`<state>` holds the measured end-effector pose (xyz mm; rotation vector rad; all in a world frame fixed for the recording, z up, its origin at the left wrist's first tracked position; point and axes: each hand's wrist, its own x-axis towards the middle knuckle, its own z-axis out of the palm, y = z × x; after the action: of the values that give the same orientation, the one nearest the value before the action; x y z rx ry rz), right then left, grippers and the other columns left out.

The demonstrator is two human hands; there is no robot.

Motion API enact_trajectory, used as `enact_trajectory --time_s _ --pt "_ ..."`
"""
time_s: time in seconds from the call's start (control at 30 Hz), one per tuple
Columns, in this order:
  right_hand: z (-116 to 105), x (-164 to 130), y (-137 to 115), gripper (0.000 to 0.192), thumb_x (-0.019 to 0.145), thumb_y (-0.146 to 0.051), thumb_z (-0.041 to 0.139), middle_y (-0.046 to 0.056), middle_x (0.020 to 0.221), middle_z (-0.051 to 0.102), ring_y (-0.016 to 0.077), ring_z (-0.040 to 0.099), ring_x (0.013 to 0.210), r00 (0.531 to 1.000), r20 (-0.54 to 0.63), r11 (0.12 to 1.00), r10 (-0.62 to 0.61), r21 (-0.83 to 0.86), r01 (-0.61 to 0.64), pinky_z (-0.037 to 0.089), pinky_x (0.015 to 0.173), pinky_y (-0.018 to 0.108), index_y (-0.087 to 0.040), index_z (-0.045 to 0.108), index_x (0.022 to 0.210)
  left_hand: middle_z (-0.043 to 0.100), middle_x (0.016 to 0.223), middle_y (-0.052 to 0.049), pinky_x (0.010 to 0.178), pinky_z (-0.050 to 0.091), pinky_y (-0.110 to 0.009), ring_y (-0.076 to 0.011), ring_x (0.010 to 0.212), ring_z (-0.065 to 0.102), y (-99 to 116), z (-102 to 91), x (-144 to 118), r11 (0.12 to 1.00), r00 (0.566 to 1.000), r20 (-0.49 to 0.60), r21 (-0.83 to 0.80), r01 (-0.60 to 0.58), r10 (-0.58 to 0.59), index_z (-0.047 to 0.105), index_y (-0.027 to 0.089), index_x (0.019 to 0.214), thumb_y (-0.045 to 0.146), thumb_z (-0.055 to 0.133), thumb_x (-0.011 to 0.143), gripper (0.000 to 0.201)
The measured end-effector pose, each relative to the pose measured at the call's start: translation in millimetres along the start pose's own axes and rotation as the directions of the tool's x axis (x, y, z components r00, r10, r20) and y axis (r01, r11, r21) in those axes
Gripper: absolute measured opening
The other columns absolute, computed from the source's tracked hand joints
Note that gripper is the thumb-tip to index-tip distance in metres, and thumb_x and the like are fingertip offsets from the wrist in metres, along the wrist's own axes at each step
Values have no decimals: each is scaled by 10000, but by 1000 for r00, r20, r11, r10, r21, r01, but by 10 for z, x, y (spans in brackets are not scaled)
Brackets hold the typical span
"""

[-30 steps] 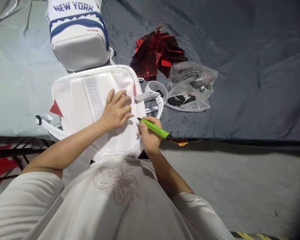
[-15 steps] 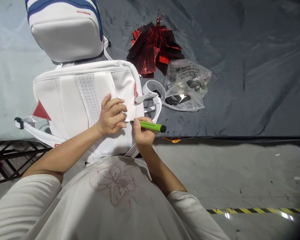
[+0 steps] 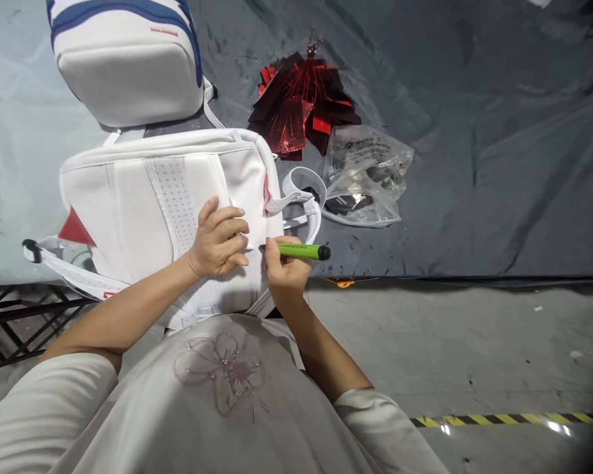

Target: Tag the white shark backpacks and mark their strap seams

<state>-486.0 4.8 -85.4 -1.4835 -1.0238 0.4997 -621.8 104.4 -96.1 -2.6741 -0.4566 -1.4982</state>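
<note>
A white backpack (image 3: 143,197) lies back-panel up on the table's near edge, with a perforated strip down its middle and a red corner patch. My left hand (image 3: 220,238) presses on the panel with fingers curled, nothing held. My right hand (image 3: 284,266) grips a green marker pen (image 3: 296,251), held nearly level with its tip touching the backpack's right side close to my left fingertips. White straps (image 3: 301,197) loop off the backpack's right edge.
A second white backpack with blue stripes (image 3: 128,59) stands behind the first. Red shiny tags (image 3: 299,105) lie in a pile, with a clear plastic bag (image 3: 366,174) beside them on the dark table cover. A grey floor with a yellow-black stripe (image 3: 504,419) runs at the lower right.
My left fingers have curled from flat to bent on the panel. The marker has levelled out and its tip has come to the backpack's side. The view has shifted slightly.
</note>
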Motion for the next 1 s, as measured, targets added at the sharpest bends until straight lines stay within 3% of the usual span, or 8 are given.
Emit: enact_trajectory --time_s 0.27,0.47,0.7,0.8,1.0 --pt "-33 47 -48 309 918 -422 588 -18 593 565 97 496 488 999 7 984 42 -174 -40 427 508 231 -170 588 739 645 835 4 1254 239 -435 -177 1083 615 -8 4 -16 997 1000 3 80 -12 12 576 243 716 557 182 1025 591" --pt "-40 63 -47 298 917 -427 599 -15 590 575 106 506 481 997 14 987 81 -143 -78 436 505 236 -184 578 744 646 828 -7 1257 251 -424 -175 1085 608 12 -8 -8 1000 999 -33 19 1 0 592 241 735 523 238 1031 541" --pt "-40 67 -16 264 901 -402 623 -36 552 537 105 486 453 996 31 990 89 -108 -85 413 470 241 -194 582 744 657 815 -6 1255 216 -486 -203 1059 616 -9 -5 -109 995 996 74 92 39 -45 628 274 738 613 155 1001 639" --pt "-42 48 -2 269 904 -412 623 -39 545 529 110 498 462 991 68 990 111 -89 -105 412 466 240 -197 577 748 659 845 -10 1257 214 -445 -194 1100 601 -11 0 -77 999 999 29 25 36 -36 620 260 752 573 224 1015 569" --pt "-44 27 38 238 911 -388 627 -37 573 539 102 486 459 995 99 997 29 -78 -21 412 473 240 -182 602 793 659 890 -17 1242 230 -432 -187 1127 586 33 -10 -19 1000 1000 13 23 20 -20 603 237 756 523 255 1032 528"
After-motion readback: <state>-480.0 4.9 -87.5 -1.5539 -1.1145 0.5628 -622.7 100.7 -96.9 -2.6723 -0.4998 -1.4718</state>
